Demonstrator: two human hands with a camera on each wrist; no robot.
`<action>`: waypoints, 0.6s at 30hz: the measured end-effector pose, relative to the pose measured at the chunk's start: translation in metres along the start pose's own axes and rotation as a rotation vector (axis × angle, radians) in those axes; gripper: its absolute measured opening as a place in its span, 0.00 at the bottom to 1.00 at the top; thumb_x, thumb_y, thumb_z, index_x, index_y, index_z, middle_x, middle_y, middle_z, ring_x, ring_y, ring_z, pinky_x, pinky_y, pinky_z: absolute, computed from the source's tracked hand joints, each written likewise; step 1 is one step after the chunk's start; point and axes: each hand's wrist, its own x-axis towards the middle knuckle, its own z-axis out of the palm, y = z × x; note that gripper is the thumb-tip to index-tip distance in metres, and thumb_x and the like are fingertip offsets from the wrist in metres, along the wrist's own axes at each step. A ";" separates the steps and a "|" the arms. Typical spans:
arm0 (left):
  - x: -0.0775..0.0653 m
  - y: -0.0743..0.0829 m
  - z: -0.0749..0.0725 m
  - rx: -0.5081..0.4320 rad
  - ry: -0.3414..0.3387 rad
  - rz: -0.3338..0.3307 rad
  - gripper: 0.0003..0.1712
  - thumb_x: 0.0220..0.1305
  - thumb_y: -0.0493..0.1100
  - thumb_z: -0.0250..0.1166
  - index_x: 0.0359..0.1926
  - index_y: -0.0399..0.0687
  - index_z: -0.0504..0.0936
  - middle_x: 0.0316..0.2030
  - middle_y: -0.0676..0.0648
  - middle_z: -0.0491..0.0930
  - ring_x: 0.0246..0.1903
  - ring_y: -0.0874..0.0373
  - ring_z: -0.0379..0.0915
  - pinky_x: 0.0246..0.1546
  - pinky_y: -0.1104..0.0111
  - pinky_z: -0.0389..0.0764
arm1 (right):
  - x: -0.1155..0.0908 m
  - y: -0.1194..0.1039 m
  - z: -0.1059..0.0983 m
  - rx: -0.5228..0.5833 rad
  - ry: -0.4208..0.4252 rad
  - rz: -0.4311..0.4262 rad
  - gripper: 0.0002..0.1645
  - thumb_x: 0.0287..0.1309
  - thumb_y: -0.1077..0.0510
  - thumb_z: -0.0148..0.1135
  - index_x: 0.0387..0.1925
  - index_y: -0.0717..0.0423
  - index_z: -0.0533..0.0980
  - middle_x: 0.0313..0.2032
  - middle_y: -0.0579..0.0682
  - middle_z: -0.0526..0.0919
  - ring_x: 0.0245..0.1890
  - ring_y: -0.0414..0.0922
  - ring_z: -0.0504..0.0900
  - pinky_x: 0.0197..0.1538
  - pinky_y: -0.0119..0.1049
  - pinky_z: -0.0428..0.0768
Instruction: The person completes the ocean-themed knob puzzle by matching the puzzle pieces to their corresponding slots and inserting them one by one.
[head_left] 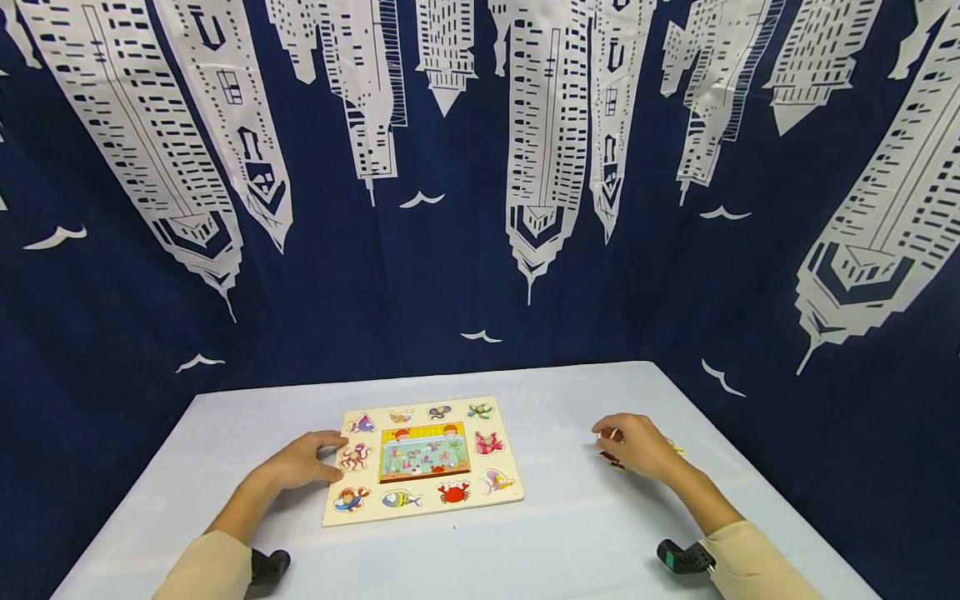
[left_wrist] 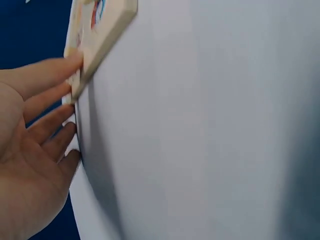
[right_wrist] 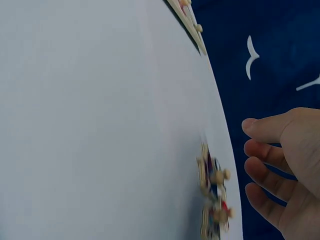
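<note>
A pale wooden puzzle board [head_left: 480, 496] lies flat on the table, with sea-animal shapes around a central aquarium picture. My left hand [head_left: 303, 460] rests against its left edge, thumb and fingers spread along it. In the left wrist view the thumb [left_wrist: 67, 62] touches the edge of the board [left_wrist: 105, 37], and the other fingers are lightly bent. My right hand [head_left: 636, 443] hovers over loose knobbed puzzle pieces [right_wrist: 216, 177] at the right. In the right wrist view its fingers [right_wrist: 267, 172] are loosely curved, with nothing between them. From the head view the hand mostly hides these pieces.
The white table [head_left: 555, 542] carries the board left of centre and the loose pieces towards its right edge. A dark blue curtain [head_left: 450, 275] with white building prints hangs behind and at the sides. Dark devices [head_left: 686, 557] are worn at both wrists.
</note>
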 end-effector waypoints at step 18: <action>-0.003 0.010 0.004 -0.063 0.001 0.086 0.32 0.54 0.28 0.73 0.60 0.19 0.76 0.70 0.29 0.67 0.69 0.28 0.60 0.70 0.43 0.64 | -0.044 0.048 -0.014 -0.021 -0.042 0.111 0.05 0.59 0.62 0.74 0.37 0.57 0.86 0.30 0.40 0.82 0.30 0.38 0.75 0.34 0.37 0.76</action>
